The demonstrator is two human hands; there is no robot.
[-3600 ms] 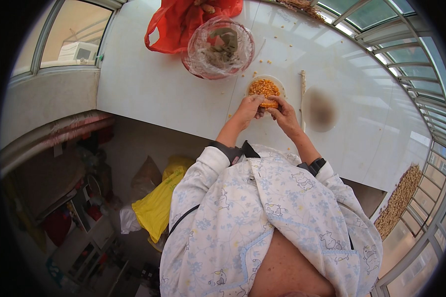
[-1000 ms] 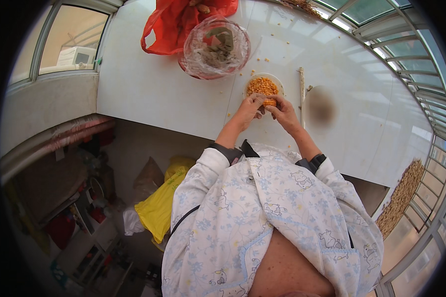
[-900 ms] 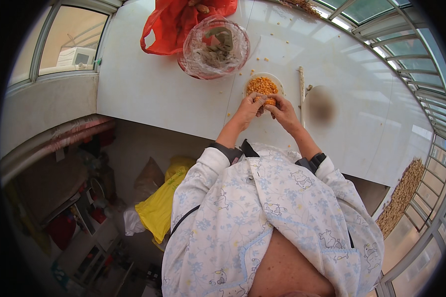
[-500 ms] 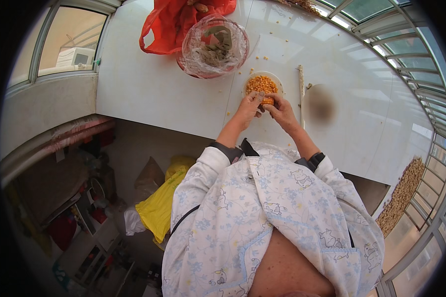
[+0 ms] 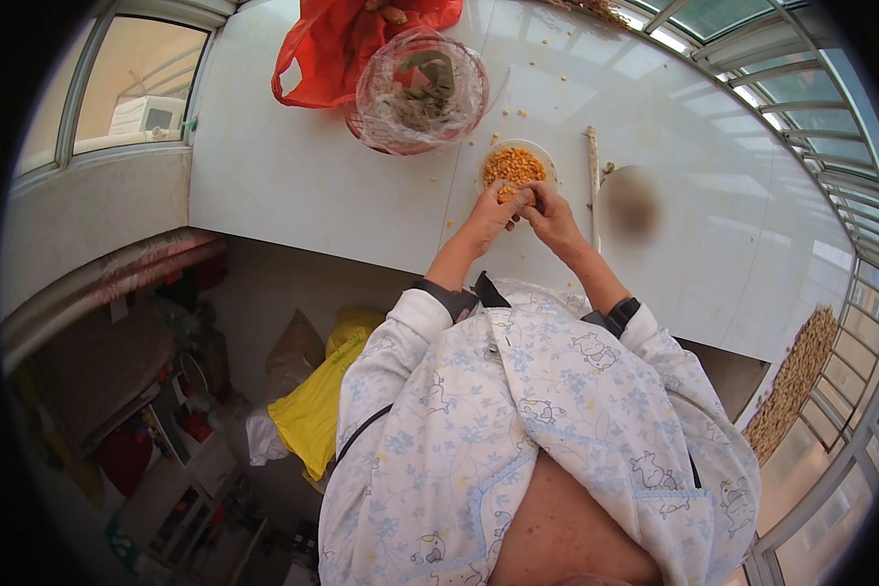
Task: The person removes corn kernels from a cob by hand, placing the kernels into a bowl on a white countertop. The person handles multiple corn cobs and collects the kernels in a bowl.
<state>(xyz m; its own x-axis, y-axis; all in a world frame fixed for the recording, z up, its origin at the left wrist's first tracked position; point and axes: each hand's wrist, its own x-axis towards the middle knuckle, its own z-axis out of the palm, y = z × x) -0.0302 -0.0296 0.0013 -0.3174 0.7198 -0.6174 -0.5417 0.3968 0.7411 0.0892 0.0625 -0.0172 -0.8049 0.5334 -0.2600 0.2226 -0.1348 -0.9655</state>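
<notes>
A pale round bowl [image 5: 555, 162] holds loose orange corn kernels [image 5: 514, 166]. At its near rim, my left hand [image 5: 491, 212] and my right hand [image 5: 552, 212] come together around an ear of corn [image 5: 507, 193]. Fingers of both hands are closed on the ear and hide most of it; some orange kernels show between them. My right thumb presses across toward the left fingers.
Right of the bowl lie a pale stick [image 5: 594, 186] and some dark bits. A basket lined with clear plastic [image 5: 422, 90] stands far left, beside a red bag [image 5: 322, 59]. Stray kernels dot the white tabletop [image 5: 313, 186]. Peanut-like pods [image 5: 796, 386] lie at right.
The ear has turned in my hands: more kernels showed by the right fingers before, and now they show beside the left fingers. The right thumb has moved left.
</notes>
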